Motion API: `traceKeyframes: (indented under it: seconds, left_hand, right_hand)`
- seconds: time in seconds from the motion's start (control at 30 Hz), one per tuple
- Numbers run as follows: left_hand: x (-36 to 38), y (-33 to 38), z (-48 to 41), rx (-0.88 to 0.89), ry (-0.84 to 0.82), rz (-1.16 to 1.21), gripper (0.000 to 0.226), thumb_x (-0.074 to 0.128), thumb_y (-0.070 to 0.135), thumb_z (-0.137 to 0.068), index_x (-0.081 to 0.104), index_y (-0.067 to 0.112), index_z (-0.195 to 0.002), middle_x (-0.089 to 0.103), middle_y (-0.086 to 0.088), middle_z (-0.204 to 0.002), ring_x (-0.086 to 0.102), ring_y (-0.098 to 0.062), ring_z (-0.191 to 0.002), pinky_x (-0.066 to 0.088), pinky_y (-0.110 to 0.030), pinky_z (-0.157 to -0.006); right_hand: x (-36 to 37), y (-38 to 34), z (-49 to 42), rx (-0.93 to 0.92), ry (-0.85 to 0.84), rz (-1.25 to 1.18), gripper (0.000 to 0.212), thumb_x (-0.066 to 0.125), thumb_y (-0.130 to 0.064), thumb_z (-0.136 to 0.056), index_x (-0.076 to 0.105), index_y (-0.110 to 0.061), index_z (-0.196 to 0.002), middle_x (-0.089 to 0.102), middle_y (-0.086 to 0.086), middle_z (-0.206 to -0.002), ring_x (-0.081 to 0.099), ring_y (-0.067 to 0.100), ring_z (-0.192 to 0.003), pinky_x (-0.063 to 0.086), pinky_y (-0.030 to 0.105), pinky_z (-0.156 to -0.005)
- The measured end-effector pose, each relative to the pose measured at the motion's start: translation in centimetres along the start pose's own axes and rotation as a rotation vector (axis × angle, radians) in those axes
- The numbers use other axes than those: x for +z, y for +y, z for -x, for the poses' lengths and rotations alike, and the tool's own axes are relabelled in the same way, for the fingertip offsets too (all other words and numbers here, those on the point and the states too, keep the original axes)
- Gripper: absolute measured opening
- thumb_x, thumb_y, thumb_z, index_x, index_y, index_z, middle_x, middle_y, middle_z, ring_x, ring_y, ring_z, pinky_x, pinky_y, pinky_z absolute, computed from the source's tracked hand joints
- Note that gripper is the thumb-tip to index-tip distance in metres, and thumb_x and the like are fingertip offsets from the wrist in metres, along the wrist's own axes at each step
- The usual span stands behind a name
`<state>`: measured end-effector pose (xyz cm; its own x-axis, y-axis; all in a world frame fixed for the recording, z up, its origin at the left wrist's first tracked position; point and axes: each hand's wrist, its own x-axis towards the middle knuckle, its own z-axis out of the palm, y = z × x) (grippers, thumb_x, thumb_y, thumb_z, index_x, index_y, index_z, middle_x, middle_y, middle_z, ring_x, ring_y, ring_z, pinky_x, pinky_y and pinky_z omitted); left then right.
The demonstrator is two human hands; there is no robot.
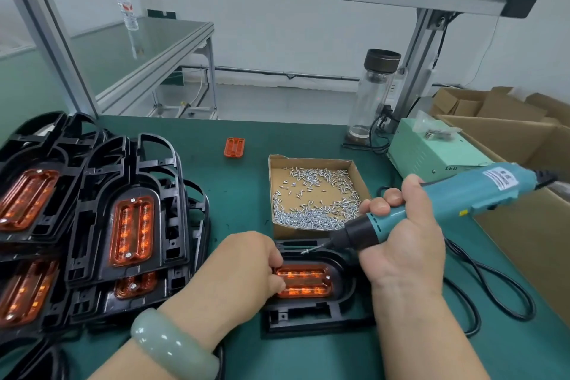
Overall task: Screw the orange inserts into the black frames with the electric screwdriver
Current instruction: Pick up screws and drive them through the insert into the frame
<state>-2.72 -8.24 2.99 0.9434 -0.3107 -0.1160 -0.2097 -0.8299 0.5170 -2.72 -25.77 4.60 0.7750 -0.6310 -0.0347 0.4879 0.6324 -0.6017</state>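
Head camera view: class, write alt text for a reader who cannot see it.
The right hand grips a teal electric screwdriver, a screw on its tip above a black frame, while the left hand holds the orange insert in place. A box of screws lies behind; finished frames are stacked at left.

A thick, smooth bangle point(172, 345) of pale milky green circles the wrist just behind the left hand point(246, 262), glossy, with small bright highlights on its rounded rim. Behind the right hand point(404, 244) the wrist and forearm are bare skin.
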Motion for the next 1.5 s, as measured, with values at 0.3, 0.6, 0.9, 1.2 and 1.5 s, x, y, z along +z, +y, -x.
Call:
traceKeyframes:
  seconds: [0.3,0.6,0.9,1.2,1.5]
  left_hand:
    - [0.6,-0.2,0.0,0.020,-0.106,0.138,0.044,0.080,0.038,-0.071,0.060,0.036,-0.109,0.056,0.014,-0.083,0.054,0.000,-0.070,0.047,-0.016,-0.071]
    - [0.8,-0.4,-0.4,0.007,-0.093,0.163,0.036,0.083,0.039,-0.068,0.056,0.040,-0.092,0.056,0.014,-0.080,0.051,0.002,-0.065,0.033,-0.010,-0.054]
    - [0.7,-0.3,-0.3,0.029,-0.084,0.161,0.035,0.082,0.040,-0.069,0.059,0.038,-0.096,0.056,0.015,-0.079,0.051,0.002,-0.066,0.033,-0.011,-0.055]
    - [0.6,-0.3,-0.3,0.049,-0.067,0.128,0.038,0.080,0.040,-0.070,0.062,0.034,-0.104,0.056,0.016,-0.080,0.051,0.002,-0.070,0.036,-0.010,-0.059]
    - [0.7,-0.1,-0.2,0.097,-0.027,0.100,0.032,0.078,0.043,-0.072,0.059,0.035,-0.096,0.054,0.014,-0.075,0.047,0.002,-0.062,0.031,-0.010,-0.051]
  right_hand:
    - [0.3,0.7,1.1,-0.080,-0.240,0.212,0.009,0.064,-0.022,-0.088,0.057,-0.022,-0.094,0.047,-0.008,-0.057,0.044,0.009,-0.045,0.043,0.023,-0.054]
    - [0.9,1.5,1.9,-0.094,-0.382,0.257,0.011,0.058,-0.017,-0.086,0.054,-0.015,-0.096,0.045,-0.004,-0.056,0.044,0.010,-0.043,0.042,0.022,-0.049]
    - [1.2,1.6,2.1,-0.110,-0.410,0.318,0.014,0.058,-0.015,-0.084,0.054,-0.014,-0.097,0.047,-0.005,-0.054,0.044,0.011,-0.042,0.041,0.022,-0.048]
    - [1.4,1.9,2.5,-0.141,-0.481,0.415,0.015,0.060,-0.018,-0.085,0.055,-0.015,-0.099,0.050,-0.006,-0.056,0.045,0.013,-0.042,0.040,0.025,-0.050]
    - [1.9,2.0,3.0,-0.025,-0.705,0.319,0.058,0.074,-0.059,-0.072,0.054,-0.015,-0.105,0.048,-0.004,-0.060,0.045,0.012,-0.045,0.041,0.022,-0.052]
